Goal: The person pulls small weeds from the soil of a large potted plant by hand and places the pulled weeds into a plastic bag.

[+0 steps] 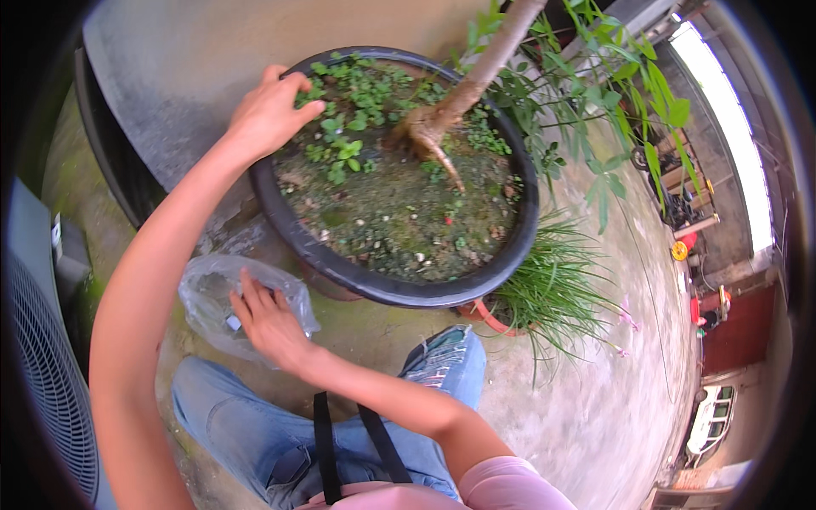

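A large black plant pot (pixel 399 293) stands in front of me, with a thick tree trunk (pixel 476 81) rising from its mossy soil. Small green weeds (pixel 348 89) grow along its far left side. My left hand (pixel 274 115) is hooked over the upper left rim, its thumb and forefinger apart beside the weeds. Lower down, my right hand (pixel 274 327) reaches over a clear plastic bag (pixel 204 297) lying on the ground left of the pot. Its fingers are stretched out and spread, and I see nothing in them. A small whitish piece shows by the fingers.
Beside the pot on the right, a grassy plant (pixel 552 280) with pink flowers grows in an orange pot (pixel 486 319). Leafy branches (pixel 612 102) hang at upper right. A grey fan unit (pixel 47 365) stands close on the left. A white vehicle (pixel 711 421) is far off right.
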`<state>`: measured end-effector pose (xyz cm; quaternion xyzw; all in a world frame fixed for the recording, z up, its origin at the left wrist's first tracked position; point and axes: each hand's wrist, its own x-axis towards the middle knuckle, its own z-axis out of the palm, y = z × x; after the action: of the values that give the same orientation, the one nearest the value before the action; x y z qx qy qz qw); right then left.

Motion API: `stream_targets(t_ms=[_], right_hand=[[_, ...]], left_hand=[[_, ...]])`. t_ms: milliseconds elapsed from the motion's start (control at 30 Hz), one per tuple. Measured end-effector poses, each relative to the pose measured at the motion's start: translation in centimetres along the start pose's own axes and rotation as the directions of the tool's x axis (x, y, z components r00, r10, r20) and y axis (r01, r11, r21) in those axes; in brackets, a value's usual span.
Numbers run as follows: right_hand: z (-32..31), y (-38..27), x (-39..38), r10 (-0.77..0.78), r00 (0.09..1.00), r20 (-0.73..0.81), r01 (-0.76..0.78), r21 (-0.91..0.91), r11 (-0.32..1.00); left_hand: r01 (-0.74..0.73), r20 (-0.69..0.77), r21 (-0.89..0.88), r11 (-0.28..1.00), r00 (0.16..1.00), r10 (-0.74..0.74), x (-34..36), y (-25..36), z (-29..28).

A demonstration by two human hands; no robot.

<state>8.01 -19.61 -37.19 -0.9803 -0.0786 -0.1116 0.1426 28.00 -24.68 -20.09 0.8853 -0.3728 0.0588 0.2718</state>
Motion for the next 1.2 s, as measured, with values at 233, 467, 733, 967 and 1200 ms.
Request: stream_targets(t_ms=[233,467,733,967,1200], right_hand=[[-25.7,3.6,-8.7,-0.142,0.937,-0.320,0.136,-0.042,0.990],[-33.5,19.9,-4.6,0.193,0.970,-0.149,-0.242,-0.480,0.843],[-31.8,22.4,-1.4,0.424,0.860,0.285,-0.099,-0.722,0.685],[-31.1,22.6,-0.1,0.478,0.811,0.336,0.011,-0.827,0.563],[-30.2,22.6,1.0,0.503,0.801,0.324,0.014,-0.851,0.526]], left_hand=[[0.025,0.052,0.016,1.000,0.998,-0.026,-0.4,0.2,-0.5],[-0.046,-0.037,-0.027,0.999,0.998,0.045,0.0,-0.8,0.5],[0.022,0.042,0.015,1.000,0.999,-0.023,-0.2,-0.4,-0.4],[0.007,0.004,0.001,1.000,1.000,-0.007,0.1,-0.7,0.5],[-0.112,0.028,0.107,0.988,0.994,0.110,0.7,-2.3,0.7]])
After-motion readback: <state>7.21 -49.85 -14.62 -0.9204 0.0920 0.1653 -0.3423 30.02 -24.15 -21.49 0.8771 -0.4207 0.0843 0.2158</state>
